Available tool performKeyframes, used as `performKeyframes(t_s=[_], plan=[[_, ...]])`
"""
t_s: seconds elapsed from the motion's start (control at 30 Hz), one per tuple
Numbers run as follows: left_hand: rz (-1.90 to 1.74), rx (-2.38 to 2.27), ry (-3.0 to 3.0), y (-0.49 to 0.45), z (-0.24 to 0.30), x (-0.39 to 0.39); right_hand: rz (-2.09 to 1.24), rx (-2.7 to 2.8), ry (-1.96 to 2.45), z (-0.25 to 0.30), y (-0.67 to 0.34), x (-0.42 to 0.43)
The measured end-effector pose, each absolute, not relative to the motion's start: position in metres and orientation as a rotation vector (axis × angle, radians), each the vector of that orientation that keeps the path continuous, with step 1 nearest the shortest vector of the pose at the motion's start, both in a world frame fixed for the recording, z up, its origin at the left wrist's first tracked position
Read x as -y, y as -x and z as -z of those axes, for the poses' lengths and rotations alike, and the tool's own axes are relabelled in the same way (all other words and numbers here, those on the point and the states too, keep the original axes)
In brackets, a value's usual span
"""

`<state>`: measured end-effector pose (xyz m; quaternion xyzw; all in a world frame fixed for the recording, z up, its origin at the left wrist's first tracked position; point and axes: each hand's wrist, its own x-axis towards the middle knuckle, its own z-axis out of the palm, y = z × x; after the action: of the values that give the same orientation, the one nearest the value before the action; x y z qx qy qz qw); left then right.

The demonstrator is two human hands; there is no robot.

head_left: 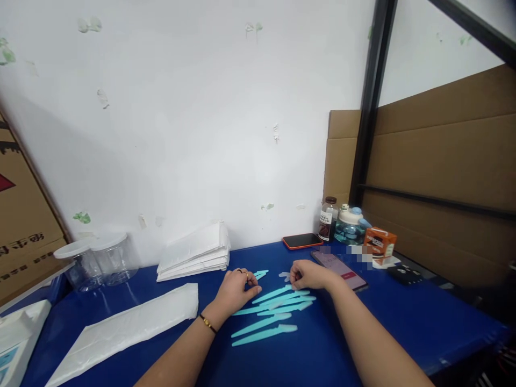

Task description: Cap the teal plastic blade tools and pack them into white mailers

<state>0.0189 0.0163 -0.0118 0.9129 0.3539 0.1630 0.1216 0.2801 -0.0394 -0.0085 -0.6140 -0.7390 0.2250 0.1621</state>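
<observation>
Several turquoise eyebrow razors (264, 335) with pale caps over their blades lie in a loose, overlapping group between my hands. My left hand (237, 290) rests at the group's upper left, thumb and forefinger apart. Beside its fingertips, other turquoise pieces (261, 274) show, partly hidden. On the right, my right hand (308, 274) has its fingers drawn together downward at the capped end of the uppermost razor (274, 294). What is between those fingers is hidden. Small translucent caps (284, 276) lie just left of them.
White plastic bags are stacked (195, 252) by the wall; a single bag (133, 328) lies in front. Clear jars (116, 260) stand left. An orange-edged phone (302, 241), a second phone (341, 269), a brown-capped bottle (327, 220), a blue jug (350, 228) and an orange box (379, 246) are at right.
</observation>
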Motion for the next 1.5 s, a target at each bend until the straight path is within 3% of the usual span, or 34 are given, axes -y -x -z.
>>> performKeyframes(t_s=[0.2,0.5,0.77,1.13,1.33,1.5], plan=[[-0.428,-1.004,-2.719,-0.023,0.012,-0.017,-0.588,2.085,1.588,0.011,-0.262,0.035],[-0.507,-1.252,-2.595,0.006,0.004,-0.039,-0.487,1.884,1.703,0.008,-0.289,0.034],[-0.401,-1.032,-2.619,-0.01,-0.002,-0.01,-0.945,2.118,1.723,0.001,-0.29,0.047],[-0.347,-1.046,-2.66,-0.011,0.006,-0.017,-0.681,2.099,1.521,0.006,-0.258,0.041],[-0.376,-1.203,-2.593,0.016,0.002,-0.043,-0.566,1.9,1.726,0.009,-0.285,0.036],[-0.466,-1.174,-2.579,0.015,-0.004,-0.034,-0.772,2.011,1.713,-0.004,-0.294,0.05]])
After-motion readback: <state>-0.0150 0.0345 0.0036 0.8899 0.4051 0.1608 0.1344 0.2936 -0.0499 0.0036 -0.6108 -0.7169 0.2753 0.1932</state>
